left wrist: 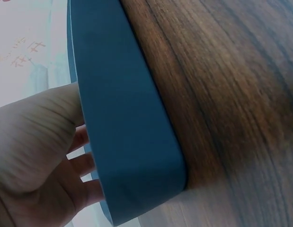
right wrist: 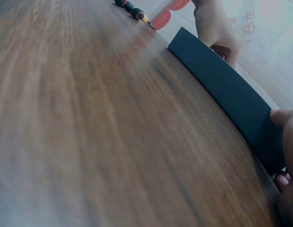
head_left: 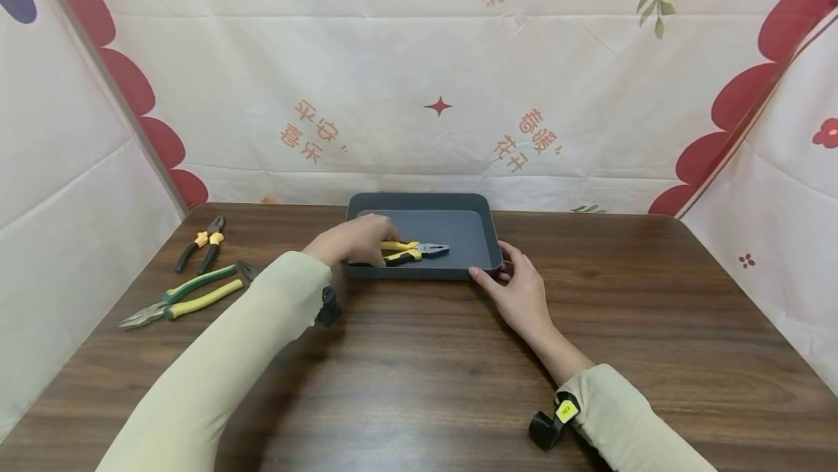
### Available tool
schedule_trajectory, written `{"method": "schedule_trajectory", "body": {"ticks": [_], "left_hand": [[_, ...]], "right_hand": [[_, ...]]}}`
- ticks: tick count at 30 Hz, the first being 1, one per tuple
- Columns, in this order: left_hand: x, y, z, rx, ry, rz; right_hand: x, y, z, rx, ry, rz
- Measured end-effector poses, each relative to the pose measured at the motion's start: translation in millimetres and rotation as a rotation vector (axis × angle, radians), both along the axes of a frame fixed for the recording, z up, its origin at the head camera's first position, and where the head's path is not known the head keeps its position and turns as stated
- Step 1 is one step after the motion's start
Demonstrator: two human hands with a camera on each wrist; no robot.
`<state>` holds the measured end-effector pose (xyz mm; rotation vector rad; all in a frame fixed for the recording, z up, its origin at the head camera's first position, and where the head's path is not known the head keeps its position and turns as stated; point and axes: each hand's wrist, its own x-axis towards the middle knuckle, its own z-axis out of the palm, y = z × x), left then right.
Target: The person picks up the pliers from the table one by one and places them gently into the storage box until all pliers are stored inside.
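Note:
A dark blue-grey rectangular tray (head_left: 452,228) stands at the back of the wooden table. Inside it lies a pair of yellow-and-black-handled combination pliers (head_left: 419,250), jaws toward the right. My left hand (head_left: 361,238) reaches down over the tray's front left and grips the pliers by their handles; its fingertips are hidden behind the tray wall (left wrist: 122,109) in the left wrist view. At the front right corner my right hand (head_left: 520,294) holds the tray, thumb on the front rim and fingers along the right side. The right wrist view shows that thumb against the dark wall (right wrist: 226,94).
Left on the table lie green-and-yellow-handled long-nose pliers (head_left: 196,297), with another dark plier head (head_left: 247,270) partly behind my left sleeve. Farther back are black-and-yellow-handled pliers (head_left: 203,243). A printed white cloth (head_left: 393,94) encloses the table at the back and sides.

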<state>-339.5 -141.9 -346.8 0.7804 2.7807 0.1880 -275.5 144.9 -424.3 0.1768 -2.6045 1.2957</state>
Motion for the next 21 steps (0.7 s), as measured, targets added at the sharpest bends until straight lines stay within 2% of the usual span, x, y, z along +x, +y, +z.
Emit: {"method": "schedule_trajectory", "body": {"ticks": [9,16,21], "left_hand": [[2.0,-0.8,2.3,0.010,-0.034,-0.010],[2.0,-9.2,-2.1,0.122,-0.120,0.023],[4.1,-14.6,-2.2,0.197,-0.127,0.036]], "right_hand": [[-1.0,0.0,0.3,-0.002,-0.008,0.002],[-0.4,0.2,-0.1,0.001,-0.014,-0.002],[-0.1,0.5,-0.4,-0.007,-0.012,0.001]]}}
